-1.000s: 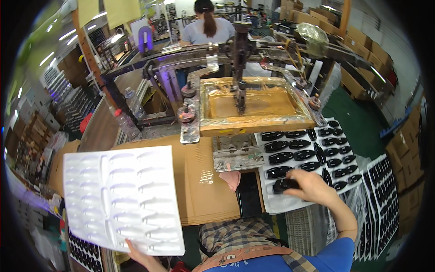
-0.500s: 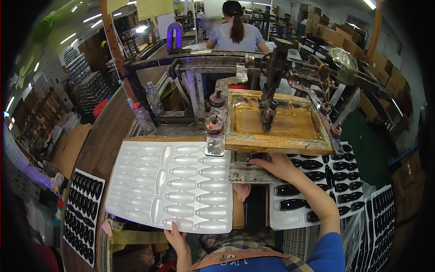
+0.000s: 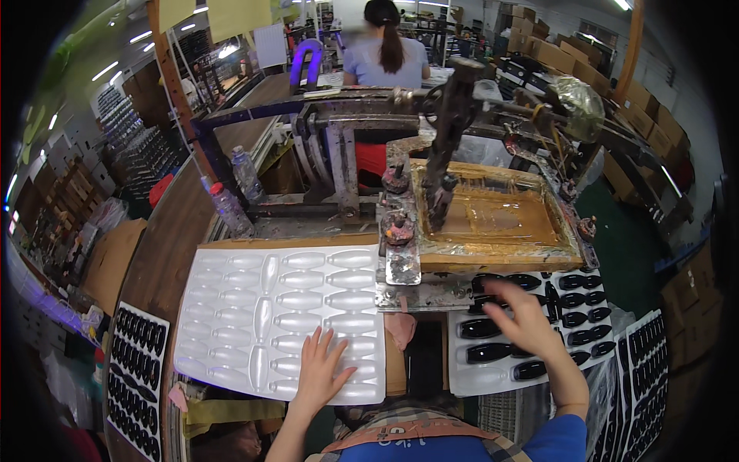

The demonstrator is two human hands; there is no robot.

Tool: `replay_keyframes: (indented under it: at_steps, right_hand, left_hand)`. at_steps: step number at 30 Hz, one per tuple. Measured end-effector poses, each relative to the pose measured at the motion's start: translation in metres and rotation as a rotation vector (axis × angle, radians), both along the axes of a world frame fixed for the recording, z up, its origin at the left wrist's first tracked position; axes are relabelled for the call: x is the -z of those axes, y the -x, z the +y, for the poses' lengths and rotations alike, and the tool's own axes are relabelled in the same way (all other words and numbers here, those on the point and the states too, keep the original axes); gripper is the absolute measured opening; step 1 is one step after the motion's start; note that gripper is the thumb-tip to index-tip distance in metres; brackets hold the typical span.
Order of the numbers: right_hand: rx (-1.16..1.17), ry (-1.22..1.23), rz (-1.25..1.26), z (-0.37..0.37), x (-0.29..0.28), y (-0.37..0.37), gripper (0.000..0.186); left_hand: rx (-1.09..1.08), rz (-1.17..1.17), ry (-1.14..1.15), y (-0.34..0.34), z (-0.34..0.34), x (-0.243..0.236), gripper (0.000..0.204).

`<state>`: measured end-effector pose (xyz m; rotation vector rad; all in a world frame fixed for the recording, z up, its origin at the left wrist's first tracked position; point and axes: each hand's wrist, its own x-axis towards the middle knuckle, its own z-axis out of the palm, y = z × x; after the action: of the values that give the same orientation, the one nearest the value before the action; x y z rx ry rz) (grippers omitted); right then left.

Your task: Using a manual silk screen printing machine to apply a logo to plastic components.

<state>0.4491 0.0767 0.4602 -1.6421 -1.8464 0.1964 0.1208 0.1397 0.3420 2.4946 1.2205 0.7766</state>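
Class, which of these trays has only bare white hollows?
The large white tray beneath the left hand: every visible hollow is white, whereas the other trays, left and right, carry black pieces.

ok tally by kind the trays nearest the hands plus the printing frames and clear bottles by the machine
Empty white moulded tray: 1
White tray of black pieces: 1
Screen-printing frame: 1
Clear bottles: 2
Total: 5

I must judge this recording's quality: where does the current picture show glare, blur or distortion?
Head view: highlights glint on the black pieces; head view: the right hand looks slightly soft, the green patch at upper left is smeared; head view: the table bows along its edge, the corners are dark.
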Motion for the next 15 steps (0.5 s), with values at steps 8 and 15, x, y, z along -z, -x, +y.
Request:
replay_keyframes:
  at_steps: [8,15]
  right_hand:
    - [-0.075,0.378,-0.412,-0.057,0.052,-0.004,0.037]
    - [0.046,0.394,-0.251,-0.058,0.035,-0.017,0.04]
  left_hand:
    - [0.368,-0.058,-0.023,-0.037,0.021,-0.029,0.038]
    - [0.215,-0.259,-0.286,-0.042,0.068,-0.076,0.028]
